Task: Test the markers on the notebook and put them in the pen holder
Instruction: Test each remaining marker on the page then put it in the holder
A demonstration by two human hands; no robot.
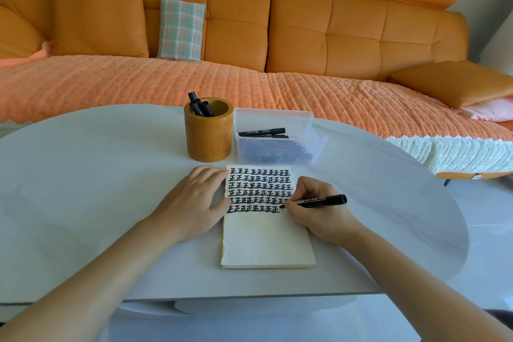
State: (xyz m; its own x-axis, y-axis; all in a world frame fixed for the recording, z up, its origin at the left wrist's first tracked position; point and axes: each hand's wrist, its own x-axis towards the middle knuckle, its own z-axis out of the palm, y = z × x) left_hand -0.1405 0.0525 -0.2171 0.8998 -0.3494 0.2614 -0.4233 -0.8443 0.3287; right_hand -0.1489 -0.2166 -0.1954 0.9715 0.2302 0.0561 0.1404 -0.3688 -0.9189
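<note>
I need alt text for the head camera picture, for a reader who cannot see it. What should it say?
The right hand writes with a black marker on a notebook, and the left hand rests at its left edge. Behind, on the white table, stand a pen holder with markers and a clear box of more.

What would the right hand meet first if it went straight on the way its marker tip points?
Probably the left hand, whose thumb lies at the left edge of the notebook; the right hand aims the marker leftward across it.
</note>
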